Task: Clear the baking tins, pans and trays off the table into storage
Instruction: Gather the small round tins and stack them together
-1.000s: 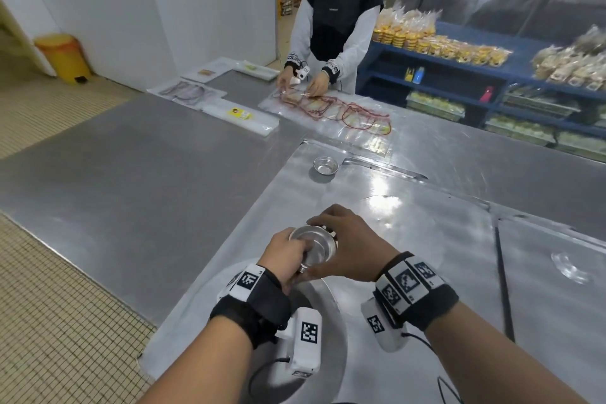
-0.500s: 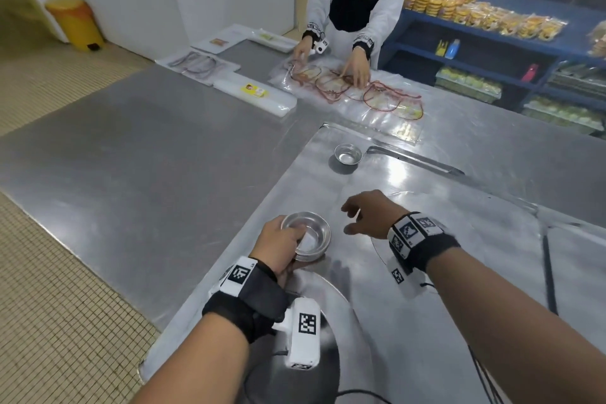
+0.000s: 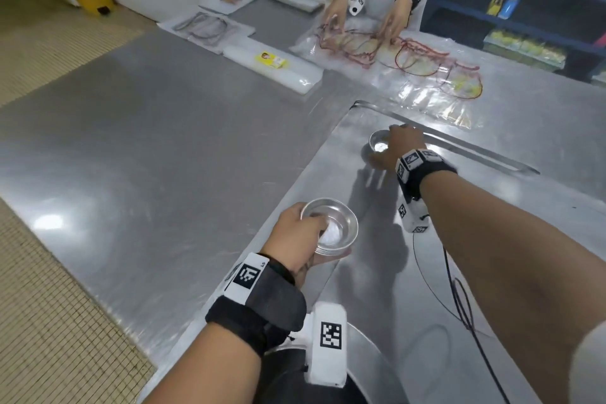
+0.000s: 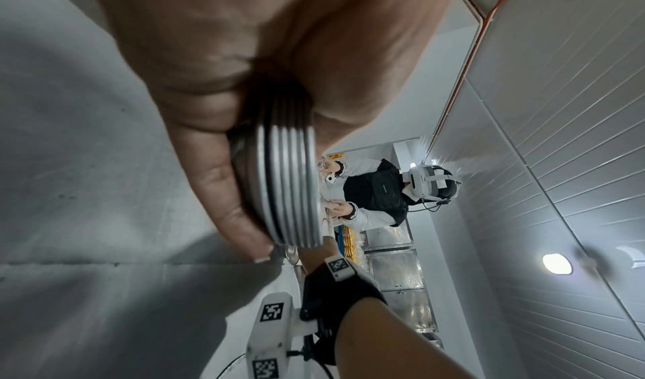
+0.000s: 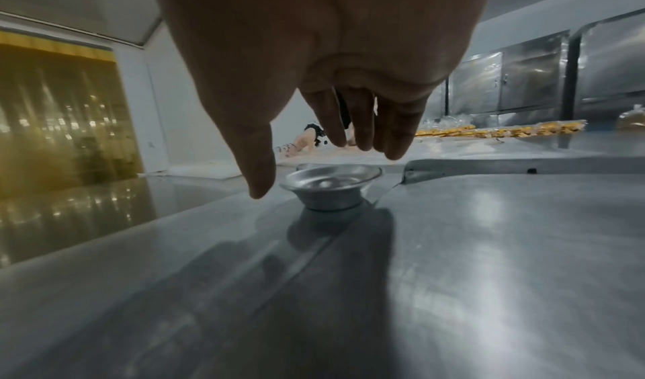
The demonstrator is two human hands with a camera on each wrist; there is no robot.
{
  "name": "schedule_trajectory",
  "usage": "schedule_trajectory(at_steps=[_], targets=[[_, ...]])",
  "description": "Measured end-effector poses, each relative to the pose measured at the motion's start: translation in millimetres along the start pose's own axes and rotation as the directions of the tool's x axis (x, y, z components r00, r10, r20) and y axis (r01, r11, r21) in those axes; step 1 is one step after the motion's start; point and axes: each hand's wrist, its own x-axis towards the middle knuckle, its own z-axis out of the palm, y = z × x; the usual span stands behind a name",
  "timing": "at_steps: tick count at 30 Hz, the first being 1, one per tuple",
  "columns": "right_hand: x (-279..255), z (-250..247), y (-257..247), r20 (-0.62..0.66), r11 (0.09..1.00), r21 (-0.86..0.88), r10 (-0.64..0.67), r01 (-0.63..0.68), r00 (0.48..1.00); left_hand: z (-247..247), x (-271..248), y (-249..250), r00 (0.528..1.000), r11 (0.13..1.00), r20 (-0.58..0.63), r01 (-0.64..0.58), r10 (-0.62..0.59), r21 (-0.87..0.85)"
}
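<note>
My left hand (image 3: 296, 233) grips a stack of several small round metal tins (image 3: 333, 231) just above the steel tray surface; the left wrist view shows the stacked rims (image 4: 289, 189) pinched between thumb and fingers. A single small metal tin (image 3: 378, 144) (image 5: 330, 186) stands farther off on the tray. My right hand (image 3: 396, 149) (image 5: 324, 142) hovers over that tin with fingers spread and pointing down, thumb on its near left side, not touching it.
A large flat steel tray (image 3: 328, 174) lies on the steel table (image 3: 147, 147). Across the table a person's hands (image 3: 390, 18) sort plastic bags with red bands (image 3: 410, 56). Blue shelves with packed goods (image 3: 524, 10) stand behind. A cable (image 3: 459, 298) trails from my right wrist.
My right hand let go of the stack and reached forward to the lone tin at the far side. My left hand kept the stack and stayed roughly in place.
</note>
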Motion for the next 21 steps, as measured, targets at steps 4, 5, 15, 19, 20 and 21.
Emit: schedule_trajectory(at_steps=[4,5,15,19,20,21], targets=[[4.6,-3.7,-3.0,0.074,0.998,0.042,0.036,-0.039,0.997,-5.9,4.8,-1.4,1.000,1.000,-0.004,0.015,-0.015,-0.017],[4.4,-4.5,-2.8,0.085,0.995,0.083,0.051,-0.059,0.995,-7.3,4.9,-1.3,1.000,1.000,-0.006,0.015,-0.015,-0.016],[-60.1,-36.0,-0.6,0.040,0.930,0.361,0.061,-0.071,0.997,-4.8,-12.8,-0.5,1.000,1.000,0.021,0.010,-0.010,-0.016],[-112.2,-59.5,-2.1,-0.002,0.918,0.395,-0.028,0.027,1.000,4.5,-30.8,-2.2,0.999,1.000,0.039,0.007,-0.008,0.016],[-125.7,-65.8,-2.8,-0.011,0.920,0.390,-0.047,0.047,0.999,6.7,-35.9,-2.9,0.999,1.000,0.038,0.009,-0.010,0.029],[-140.7,-71.8,-3.0,-0.022,0.921,0.383,-0.067,0.070,0.998,8.3,-40.9,-4.2,0.999,0.999,0.036,0.014,-0.016,0.036]])
